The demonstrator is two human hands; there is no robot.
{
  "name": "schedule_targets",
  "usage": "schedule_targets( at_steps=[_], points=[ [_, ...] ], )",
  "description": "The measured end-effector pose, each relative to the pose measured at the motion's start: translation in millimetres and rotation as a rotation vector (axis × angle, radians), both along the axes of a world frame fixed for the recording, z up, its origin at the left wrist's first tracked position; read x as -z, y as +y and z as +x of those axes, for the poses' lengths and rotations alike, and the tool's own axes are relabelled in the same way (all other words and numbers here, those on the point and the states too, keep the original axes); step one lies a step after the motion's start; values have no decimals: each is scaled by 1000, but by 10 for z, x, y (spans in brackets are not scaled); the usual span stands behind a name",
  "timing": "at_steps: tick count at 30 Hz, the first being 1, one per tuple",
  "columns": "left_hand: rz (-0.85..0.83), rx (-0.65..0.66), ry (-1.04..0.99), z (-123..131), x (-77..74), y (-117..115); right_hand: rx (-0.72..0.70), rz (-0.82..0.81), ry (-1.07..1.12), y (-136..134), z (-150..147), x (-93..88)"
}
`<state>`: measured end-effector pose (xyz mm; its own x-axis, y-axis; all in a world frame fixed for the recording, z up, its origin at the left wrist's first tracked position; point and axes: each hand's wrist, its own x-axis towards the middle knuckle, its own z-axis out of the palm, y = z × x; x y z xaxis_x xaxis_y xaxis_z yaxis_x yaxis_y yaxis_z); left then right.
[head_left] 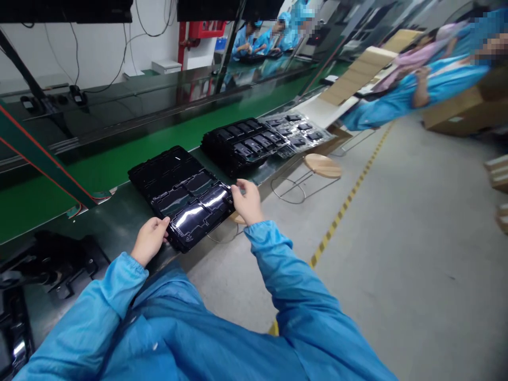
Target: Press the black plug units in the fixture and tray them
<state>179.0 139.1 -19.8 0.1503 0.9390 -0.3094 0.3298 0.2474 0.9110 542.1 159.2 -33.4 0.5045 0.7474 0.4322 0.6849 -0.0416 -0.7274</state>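
Note:
A glossy black plastic tray [202, 211] with shallow moulded compartments lies partly on the dark bench, its near end past the bench edge. At its near left side, my left hand [153, 238] pinches the rim between thumb and fingers. My right hand [246, 201] grips the opposite rim, the fingertips partly hidden by the edge. The tray seems to lie on other black trays, but how many I cannot tell. Beyond it stands a stack of black trays [242, 140], its top one filled with dark rectangular parts.
Farther along, a clear tray [297, 129] holds several dark parts. A green conveyor belt [119, 153] runs behind the bench. A black fixture [59, 262] sits at left. A wooden stool [322, 165] stands beside the bench. People in blue [440, 84] work at right and farther back.

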Motion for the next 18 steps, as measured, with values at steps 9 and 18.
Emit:
schedule_targets(
  at_steps=[9, 18],
  points=[
    [-38, -56, -199, -645, 117, -1056, -682, 348, -126, -1504, -1556, -34],
    [579, 122, -221, -1449, 85, -1819, -1488, 115, 9, -1555, -2819, 303]
  ],
)
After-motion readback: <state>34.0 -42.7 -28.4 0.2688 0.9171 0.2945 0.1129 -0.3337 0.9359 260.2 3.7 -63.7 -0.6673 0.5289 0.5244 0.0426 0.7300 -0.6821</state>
